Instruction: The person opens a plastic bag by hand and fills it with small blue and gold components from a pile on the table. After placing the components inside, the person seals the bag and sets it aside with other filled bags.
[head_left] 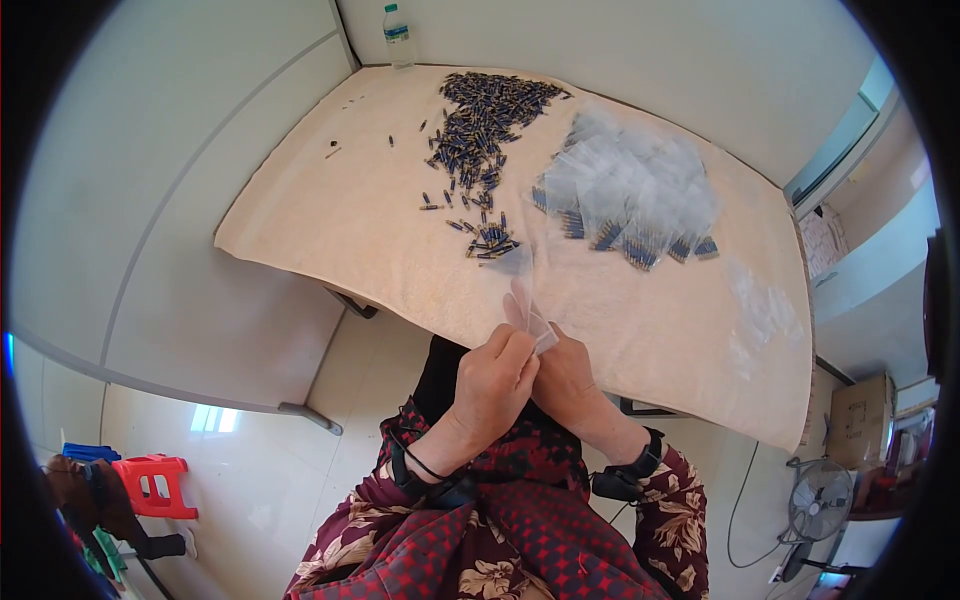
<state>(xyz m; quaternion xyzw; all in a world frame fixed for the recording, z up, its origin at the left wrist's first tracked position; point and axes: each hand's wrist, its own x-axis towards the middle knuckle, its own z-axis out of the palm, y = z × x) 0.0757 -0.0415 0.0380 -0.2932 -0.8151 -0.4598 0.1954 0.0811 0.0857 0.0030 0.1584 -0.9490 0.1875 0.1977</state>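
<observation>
My left hand [497, 372] pinches the edge of a clear plastic zip bag [545, 340] near the table's front edge. My right hand [568, 378] is closed on the same bag from the other side, with some fingers showing through the film. The bag's far end overlaps a small cluster of dark blue parts with gold ends [493, 238]. Beyond it spreads a large loose pile of the same slim parts [490, 108]. To the right lies a heap of clear bags [635, 185], several with rows of these parts inside.
Flat clear bags [765, 310] lie at the right of the cloth-covered table [330, 215]. A water bottle [398, 38] stands at the back against the partition. On the floor are a red stool [155, 486], a fan [820, 500] and a cardboard box [858, 420].
</observation>
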